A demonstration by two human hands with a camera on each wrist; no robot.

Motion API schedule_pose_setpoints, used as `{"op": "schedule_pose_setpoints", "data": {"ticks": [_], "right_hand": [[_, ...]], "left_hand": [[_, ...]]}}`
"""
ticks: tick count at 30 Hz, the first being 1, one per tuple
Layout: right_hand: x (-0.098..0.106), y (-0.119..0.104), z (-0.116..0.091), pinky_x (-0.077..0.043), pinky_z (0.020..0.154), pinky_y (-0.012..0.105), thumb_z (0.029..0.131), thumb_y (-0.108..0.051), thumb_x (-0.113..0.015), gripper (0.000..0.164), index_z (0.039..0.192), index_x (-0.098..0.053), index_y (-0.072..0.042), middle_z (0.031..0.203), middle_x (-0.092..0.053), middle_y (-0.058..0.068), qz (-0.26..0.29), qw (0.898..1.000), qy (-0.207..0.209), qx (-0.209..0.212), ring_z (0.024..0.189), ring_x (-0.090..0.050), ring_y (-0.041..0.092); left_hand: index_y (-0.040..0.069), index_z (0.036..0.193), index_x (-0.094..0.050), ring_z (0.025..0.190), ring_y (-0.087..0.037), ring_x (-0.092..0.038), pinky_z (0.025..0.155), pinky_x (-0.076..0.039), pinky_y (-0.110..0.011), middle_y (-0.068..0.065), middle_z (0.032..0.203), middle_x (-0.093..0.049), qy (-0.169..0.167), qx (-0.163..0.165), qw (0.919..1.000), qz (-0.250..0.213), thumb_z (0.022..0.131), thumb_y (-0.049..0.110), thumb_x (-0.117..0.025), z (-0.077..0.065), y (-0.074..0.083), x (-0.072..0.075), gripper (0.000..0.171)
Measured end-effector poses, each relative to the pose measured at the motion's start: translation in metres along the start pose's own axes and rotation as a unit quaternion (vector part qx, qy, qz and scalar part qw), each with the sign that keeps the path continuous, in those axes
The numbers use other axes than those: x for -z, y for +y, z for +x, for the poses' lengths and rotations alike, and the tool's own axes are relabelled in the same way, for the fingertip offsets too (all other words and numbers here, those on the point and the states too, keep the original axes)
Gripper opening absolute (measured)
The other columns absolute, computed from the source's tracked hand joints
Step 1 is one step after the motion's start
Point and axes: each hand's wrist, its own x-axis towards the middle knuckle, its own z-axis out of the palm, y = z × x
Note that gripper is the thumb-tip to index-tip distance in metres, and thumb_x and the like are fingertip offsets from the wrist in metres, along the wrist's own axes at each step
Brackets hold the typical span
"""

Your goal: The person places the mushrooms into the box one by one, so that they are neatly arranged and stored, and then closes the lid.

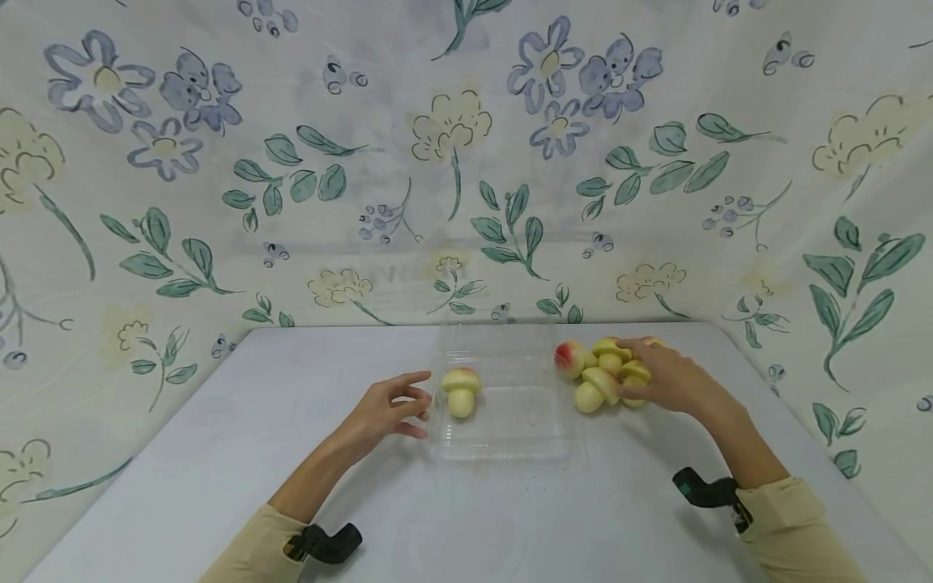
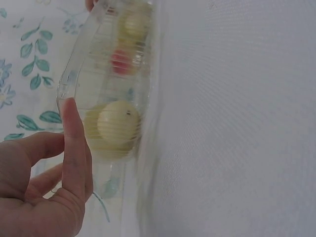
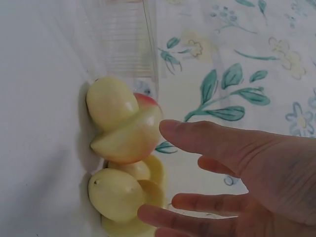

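Note:
A clear plastic box (image 1: 510,441) lies on the table, with one toy mushroom (image 1: 461,393) in its left part, its yellowish cap flushed red and its pale stem towards me. My left hand (image 1: 389,411) is at the box's left wall; in the left wrist view, one fingertip (image 2: 70,106) rests at the rim, the other fingers loosely bent. Right of the box lies a pile of similar toy mushrooms (image 1: 596,389), several of them pale yellow, some with red on the cap. Over the pile's right side reaches my right hand (image 1: 674,376), thumb and fingers spread around the nearest mushrooms, partly hiding them.
The white table (image 1: 481,518) ends at the back against a hanging flowered cloth (image 1: 466,162), which also runs down both sides. A black wrist camera (image 1: 331,542) sits on the left sleeve, and another black camera (image 1: 703,488) on the right.

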Motion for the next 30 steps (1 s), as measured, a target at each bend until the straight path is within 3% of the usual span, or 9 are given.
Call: {"op": "schedule_pose_setpoints", "data": {"ticks": [8, 16, 30], "right_hand": [[-0.002, 0.008, 0.001, -0.049, 0.089, 0.065, 0.086, -0.034, -0.073, 0.070, 0.142, -0.045, -0.003, 0.137, -0.051, 0.025, -0.006, 1.000, -0.002, -0.001, 0.117, -0.054, 0.046], [-0.004, 0.013, 0.003, -0.044, 0.091, 0.071, 0.086, -0.035, -0.074, 0.070, 0.139, -0.045, 0.000, 0.140, -0.048, 0.027, -0.012, 1.000, -0.018, -0.021, 0.120, -0.051, 0.048], [-0.013, 0.024, 0.004, -0.047, 0.081, 0.063, 0.080, -0.022, -0.076, 0.053, 0.124, -0.051, -0.006, 0.129, -0.047, 0.033, -0.005, 0.999, -0.004, -0.047, 0.100, -0.055, 0.041]], "left_hand": [[0.002, 0.150, -0.037, 0.086, -0.016, -0.061, 0.073, -0.064, -0.036, -0.014, 0.111, -0.056, 0.003, 0.002, 1.0000, 0.003, 0.095, 0.009, -0.063, 0.000, 0.001, 0.000, 0.061], [0.002, 0.150, -0.037, 0.086, -0.016, -0.061, 0.072, -0.064, -0.035, -0.016, 0.114, -0.056, 0.005, 0.006, 1.0000, 0.003, 0.095, 0.009, -0.062, 0.001, 0.000, 0.000, 0.061], [0.002, 0.149, -0.038, 0.086, -0.016, -0.062, 0.072, -0.064, -0.035, -0.014, 0.112, -0.056, 0.005, 0.006, 1.0000, 0.005, 0.095, 0.010, -0.064, 0.001, 0.000, 0.000, 0.061]]}}
